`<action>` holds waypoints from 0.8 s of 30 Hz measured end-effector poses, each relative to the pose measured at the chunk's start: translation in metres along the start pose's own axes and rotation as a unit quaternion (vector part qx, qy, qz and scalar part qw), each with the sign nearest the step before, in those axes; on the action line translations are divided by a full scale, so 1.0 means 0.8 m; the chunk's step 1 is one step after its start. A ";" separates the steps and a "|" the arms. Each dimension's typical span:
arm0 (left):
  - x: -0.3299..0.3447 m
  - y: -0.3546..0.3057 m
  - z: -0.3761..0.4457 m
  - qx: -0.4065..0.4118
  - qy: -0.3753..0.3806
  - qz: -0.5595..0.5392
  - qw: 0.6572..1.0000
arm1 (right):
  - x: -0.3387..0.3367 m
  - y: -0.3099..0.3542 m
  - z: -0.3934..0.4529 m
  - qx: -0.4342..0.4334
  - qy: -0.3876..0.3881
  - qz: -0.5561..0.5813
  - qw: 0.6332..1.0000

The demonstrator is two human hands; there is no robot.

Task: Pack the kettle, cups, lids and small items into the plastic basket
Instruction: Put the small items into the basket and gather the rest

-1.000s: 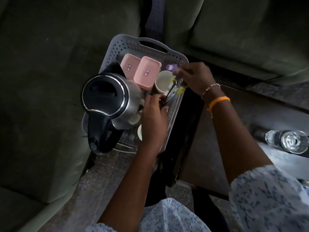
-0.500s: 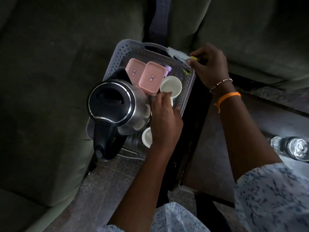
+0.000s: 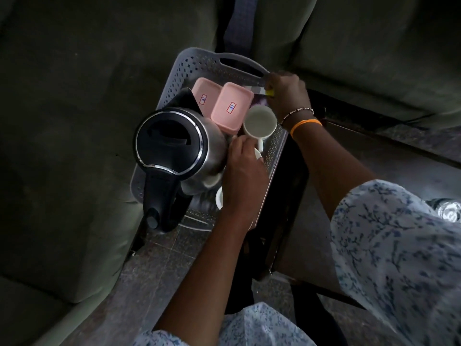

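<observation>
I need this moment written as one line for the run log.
basket: holds kettle, pink lids, cup | right hand: pinches small packet at far corner | left hand: beside kettle, grip unclear

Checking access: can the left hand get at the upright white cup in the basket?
Probably yes. The left hand sits just beside the white cup, whose open top is uncovered; the right hand is behind it, at the basket rim.

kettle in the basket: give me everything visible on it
The kettle has a brushed-metal body, a black lid ringed in chrome, a black spout toward the far side and a black handle overhanging the grey plastic basket's near rim. It stands upright in the basket's left half, lid shut. A pink lid sits close behind it; contact unclear. Neither hand holds it.
</observation>
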State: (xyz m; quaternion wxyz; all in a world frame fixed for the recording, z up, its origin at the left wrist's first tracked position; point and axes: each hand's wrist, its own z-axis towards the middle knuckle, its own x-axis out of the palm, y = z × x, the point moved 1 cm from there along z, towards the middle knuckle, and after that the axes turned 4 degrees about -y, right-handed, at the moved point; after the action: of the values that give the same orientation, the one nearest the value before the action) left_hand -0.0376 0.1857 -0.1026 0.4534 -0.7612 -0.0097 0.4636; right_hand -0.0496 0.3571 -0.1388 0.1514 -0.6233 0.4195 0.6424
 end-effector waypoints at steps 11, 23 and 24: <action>0.007 -0.011 -0.001 0.001 -0.008 -0.021 1.000 | -0.036 -0.030 -0.043 0.096 -0.035 0.155 0.983; 0.131 -0.127 -0.143 0.044 0.106 -0.039 0.993 | -0.090 -0.194 -0.300 0.194 -0.033 0.260 0.945; 0.146 -0.139 -0.159 0.048 0.125 -0.041 0.990 | -0.092 -0.211 -0.325 0.213 -0.035 0.262 0.941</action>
State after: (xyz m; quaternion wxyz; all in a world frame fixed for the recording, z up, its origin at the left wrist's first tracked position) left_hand 0.1648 0.2152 -0.0861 0.5056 -0.7895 0.0379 0.3457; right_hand 0.2595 0.2938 -0.0963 0.1210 -0.4217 0.6893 0.5765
